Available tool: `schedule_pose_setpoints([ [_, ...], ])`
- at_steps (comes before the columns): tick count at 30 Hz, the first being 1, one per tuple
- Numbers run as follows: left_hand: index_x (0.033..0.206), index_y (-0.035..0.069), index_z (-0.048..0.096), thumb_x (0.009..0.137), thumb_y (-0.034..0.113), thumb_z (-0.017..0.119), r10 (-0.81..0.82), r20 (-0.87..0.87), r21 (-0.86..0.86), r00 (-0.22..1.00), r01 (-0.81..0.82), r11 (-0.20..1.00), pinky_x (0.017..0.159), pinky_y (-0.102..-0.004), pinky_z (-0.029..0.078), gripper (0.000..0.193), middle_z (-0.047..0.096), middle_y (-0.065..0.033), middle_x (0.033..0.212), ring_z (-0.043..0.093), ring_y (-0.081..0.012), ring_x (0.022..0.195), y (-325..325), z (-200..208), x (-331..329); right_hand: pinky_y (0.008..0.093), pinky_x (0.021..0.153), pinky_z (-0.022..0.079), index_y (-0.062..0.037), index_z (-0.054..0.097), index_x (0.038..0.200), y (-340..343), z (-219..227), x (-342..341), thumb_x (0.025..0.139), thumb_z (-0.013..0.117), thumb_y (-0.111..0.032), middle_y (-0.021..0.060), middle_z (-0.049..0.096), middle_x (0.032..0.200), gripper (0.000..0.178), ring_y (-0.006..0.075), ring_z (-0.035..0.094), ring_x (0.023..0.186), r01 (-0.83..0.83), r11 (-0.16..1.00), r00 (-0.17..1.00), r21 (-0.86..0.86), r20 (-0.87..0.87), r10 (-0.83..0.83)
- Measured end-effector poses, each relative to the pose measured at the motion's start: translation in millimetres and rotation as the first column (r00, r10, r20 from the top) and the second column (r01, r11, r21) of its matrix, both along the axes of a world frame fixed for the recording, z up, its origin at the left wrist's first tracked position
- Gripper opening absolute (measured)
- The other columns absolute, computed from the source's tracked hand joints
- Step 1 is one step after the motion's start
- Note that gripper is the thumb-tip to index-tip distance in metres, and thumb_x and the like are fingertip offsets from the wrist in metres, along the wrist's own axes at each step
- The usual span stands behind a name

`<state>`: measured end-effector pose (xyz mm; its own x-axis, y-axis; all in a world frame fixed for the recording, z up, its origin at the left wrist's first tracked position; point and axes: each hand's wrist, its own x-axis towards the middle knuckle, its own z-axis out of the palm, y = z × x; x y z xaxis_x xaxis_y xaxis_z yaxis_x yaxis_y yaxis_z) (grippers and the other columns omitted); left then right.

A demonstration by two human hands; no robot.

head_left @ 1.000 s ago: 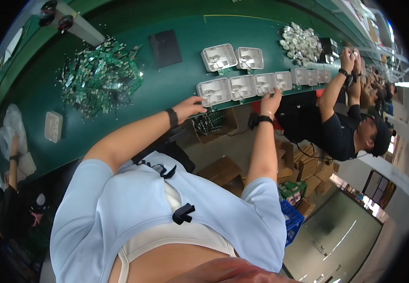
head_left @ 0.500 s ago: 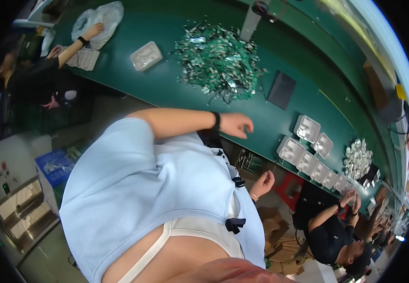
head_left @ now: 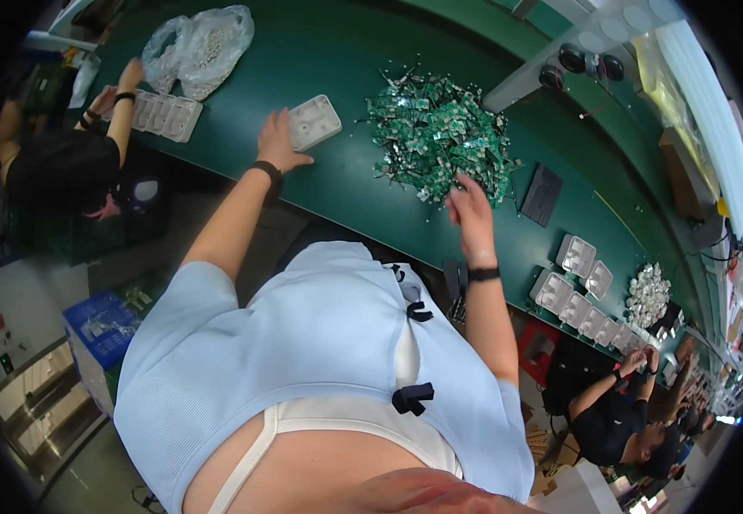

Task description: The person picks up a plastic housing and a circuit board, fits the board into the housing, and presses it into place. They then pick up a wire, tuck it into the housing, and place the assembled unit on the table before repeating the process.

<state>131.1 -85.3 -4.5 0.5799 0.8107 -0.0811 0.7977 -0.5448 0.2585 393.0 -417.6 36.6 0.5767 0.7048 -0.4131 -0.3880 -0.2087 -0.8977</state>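
Observation:
My left hand (head_left: 280, 144) is at the near left side of a pale plastic housing (head_left: 314, 122), its thumb spread away from the fingers. Whether the fingertips touch the housing I cannot tell. The housing lies on the green table with its hollow side up. At the near edge of a big heap of green circuit boards with wires (head_left: 444, 133) is my right hand (head_left: 473, 218). Its fingers are slightly bent and apart, and no board shows in it.
A dark flat block (head_left: 542, 194) lies right of the heap. Farther right are several pale housings (head_left: 551, 291) and a pile of shiny silvery parts (head_left: 648, 295). On the left, a person handles joined pale trays (head_left: 166, 116) beside clear bags (head_left: 215, 51). Another person works at right.
My left hand has swung left from above the table's near edge to the pale housing. My right hand has risen from below the edge to the heap. The view has shifted.

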Motion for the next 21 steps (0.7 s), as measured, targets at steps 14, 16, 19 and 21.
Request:
schedule_pose_setpoints([
  [14, 0.15, -0.001, 0.03, 0.061, 0.023, 0.088, -0.084, 0.38, -0.262, 0.921, 0.194, 0.945, 0.116, -0.0469, 0.037, 0.109, 0.036, -0.025, 0.147, 0.043, -0.0435, 0.135, 28, -11, -25, 0.0243, 0.046, 0.039, -0.0045, 0.05, 0.131, 159, -27, 9, 0.104, 0.057, -0.028, 0.0107, 0.073, 0.099, 0.036, 0.0115, 0.056, 0.057, 0.195, 0.97, 0.979, -0.149, -0.03, -0.201],
  [16, 0.149, -0.001, 0.032, 0.061, 0.022, 0.087, -0.086, 0.464, -0.26, 0.881, 0.228, 0.938, 0.116, -0.0467, 0.037, 0.106, 0.037, -0.0246, 0.146, 0.044, -0.0424, 0.134, 30, -5, -33, 0.0234, 0.045, 0.039, -0.0048, 0.052, 0.127, 162, -18, 5, 0.104, 0.055, -0.027, 0.0103, 0.073, 0.099, 0.032, 0.0111, 0.055, 0.056, 0.183, 0.971, 0.981, -0.155, -0.03, -0.189],
  [19, 0.149, 0.0, 0.033, 0.062, 0.022, 0.087, -0.125, 0.527, -0.187, 0.841, 0.259, 0.948, 0.116, -0.0464, 0.036, 0.104, 0.038, -0.0243, 0.145, 0.044, -0.0417, 0.133, 27, -3, -36, 0.0218, 0.045, 0.038, -0.0054, 0.057, 0.12, 169, -4, 2, 0.106, 0.052, -0.024, 0.0096, 0.074, 0.098, 0.024, 0.0103, 0.053, 0.055, 0.151, 0.976, 0.986, -0.159, -0.04, -0.159],
  [21, 0.149, 0.001, 0.033, 0.062, 0.021, 0.087, -0.148, 0.554, -0.149, 0.819, 0.272, 0.951, 0.116, -0.0463, 0.036, 0.104, 0.039, -0.0241, 0.144, 0.044, -0.0414, 0.133, 23, 4, -36, 0.0211, 0.045, 0.038, -0.0048, 0.058, 0.118, 181, -4, 11, 0.105, 0.052, -0.021, 0.0094, 0.074, 0.095, 0.022, 0.0092, 0.052, 0.055, 0.128, 0.98, 0.948, -0.153, -0.272, -0.167],
])
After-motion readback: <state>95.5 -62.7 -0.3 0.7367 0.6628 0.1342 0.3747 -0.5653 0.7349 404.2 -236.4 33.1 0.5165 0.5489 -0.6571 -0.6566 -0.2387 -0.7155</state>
